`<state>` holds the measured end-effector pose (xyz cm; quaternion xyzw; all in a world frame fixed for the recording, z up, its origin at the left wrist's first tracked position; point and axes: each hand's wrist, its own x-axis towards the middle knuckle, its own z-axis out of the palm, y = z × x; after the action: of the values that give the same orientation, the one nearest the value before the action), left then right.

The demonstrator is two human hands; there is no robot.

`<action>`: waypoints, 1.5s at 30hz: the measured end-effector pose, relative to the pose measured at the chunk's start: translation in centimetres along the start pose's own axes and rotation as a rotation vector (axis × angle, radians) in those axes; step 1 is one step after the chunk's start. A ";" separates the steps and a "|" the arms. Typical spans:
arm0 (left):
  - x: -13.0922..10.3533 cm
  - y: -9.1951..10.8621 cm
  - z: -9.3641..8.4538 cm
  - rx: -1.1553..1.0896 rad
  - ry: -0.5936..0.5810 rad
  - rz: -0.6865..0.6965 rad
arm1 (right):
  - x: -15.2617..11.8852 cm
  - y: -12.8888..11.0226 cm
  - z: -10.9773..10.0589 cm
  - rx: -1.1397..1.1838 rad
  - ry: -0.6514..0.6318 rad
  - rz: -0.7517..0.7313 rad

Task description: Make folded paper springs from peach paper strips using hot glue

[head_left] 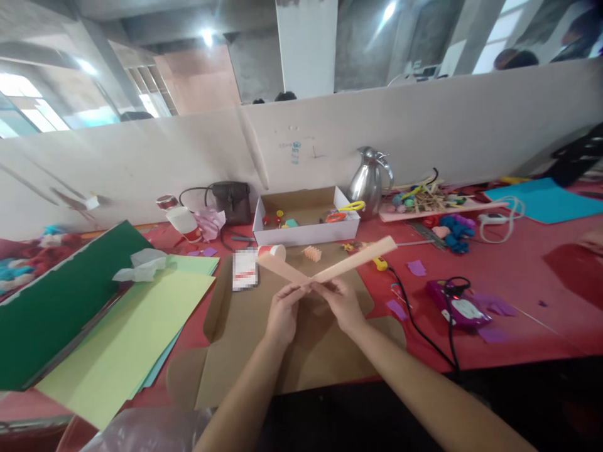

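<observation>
My left hand (285,309) and my right hand (340,302) meet over a flattened brown cardboard box (245,351). Their fingers pinch two peach paper strips (355,258) where the ends join; the strips spread apart in a V, one up to the left, the longer one up to the right. Whether it is one folded strip or two, I cannot tell. Just beyond lies a small pleated peach paper piece (311,253) on the cardboard. Left of it are a white roll with a red label (272,253) and a blurred white card (245,270).
Green and yellow paper sheets (136,320) lie left, beside a green board (70,301). Behind stand a white open box (306,235) with scissors, a steel jug (368,179) and a dark bag (230,202). At right sit a purple device (459,304) with black cable and yarn (455,235).
</observation>
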<state>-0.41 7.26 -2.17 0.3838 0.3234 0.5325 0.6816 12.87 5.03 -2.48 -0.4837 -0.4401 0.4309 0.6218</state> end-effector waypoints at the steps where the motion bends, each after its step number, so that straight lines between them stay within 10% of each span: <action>1: 0.0 0.0 0.0 0.020 -0.004 0.010 | 0.1 0.1 -0.2 0.003 -0.004 0.006; 13: 0.2 0.0 -0.1 0.059 0.142 -0.050 | 0.1 -0.3 -0.2 0.078 -0.211 0.053; 45: 0.0 0.3 -1.4 0.116 0.043 -0.145 | 0.1 -0.1 -0.6 0.025 -0.157 0.063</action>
<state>-1.69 7.59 -2.60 0.3869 0.3951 0.4702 0.6879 13.47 5.00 -2.48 -0.4543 -0.4665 0.4922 0.5777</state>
